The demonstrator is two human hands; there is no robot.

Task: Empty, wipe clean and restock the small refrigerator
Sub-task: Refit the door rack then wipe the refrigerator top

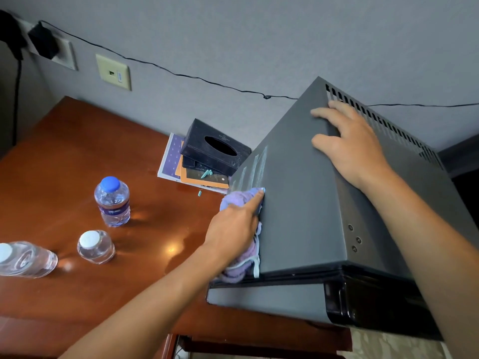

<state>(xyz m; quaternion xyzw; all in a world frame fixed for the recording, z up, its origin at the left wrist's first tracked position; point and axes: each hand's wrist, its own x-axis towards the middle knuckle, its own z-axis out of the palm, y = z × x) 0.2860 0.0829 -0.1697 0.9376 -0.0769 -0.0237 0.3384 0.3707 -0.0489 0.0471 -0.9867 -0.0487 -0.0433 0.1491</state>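
Left hand (pixel 233 224) presses a purple cloth (pixel 242 255) against the mini fridge's (pixel 305 203) left side wall at the table's (pixel 64 151) right edge, right hand (pixel 350 143) flat, fingers spread, on top.

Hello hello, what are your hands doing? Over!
Left hand pressing purple cloth on fridge side. Right hand flat on top. Three water bottles out on desk.

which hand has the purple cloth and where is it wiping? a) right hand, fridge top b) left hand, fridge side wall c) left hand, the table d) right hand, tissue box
b: the left hand presses the purple cloth against the grey side wall of the refrigerator, while the right hand rests flat on its top.
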